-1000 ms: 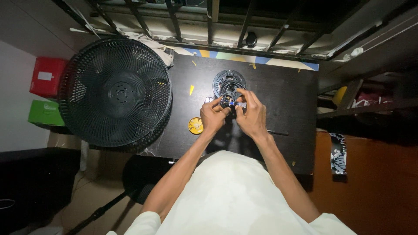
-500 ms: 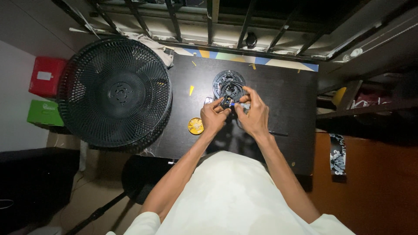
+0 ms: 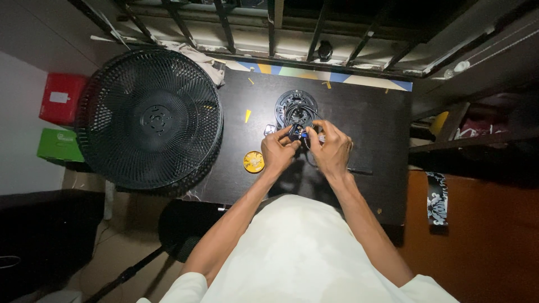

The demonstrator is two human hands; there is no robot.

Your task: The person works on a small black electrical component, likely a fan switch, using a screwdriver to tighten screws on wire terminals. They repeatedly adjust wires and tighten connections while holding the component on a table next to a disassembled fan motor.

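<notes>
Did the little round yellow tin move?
No. The round yellow tin sits in the same spot on the black table, beside the black fan grille.

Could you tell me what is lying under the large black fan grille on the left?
The fan grille overlaps the black table's left edge. Red and green boxes sit beside it; anything directly beneath is hidden.

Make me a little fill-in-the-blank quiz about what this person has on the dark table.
1. Both hands, the left hand and the right hand, pinch a small part with ____ wires.
2. The big round fan cover lying at the left end of the table is ____ in colour.
3. The small round tin beside the left hand is ____.
4. The round black part lies just ____ the hands, toward the window bars.

Missing words: blue; black; yellow; beyond
</notes>
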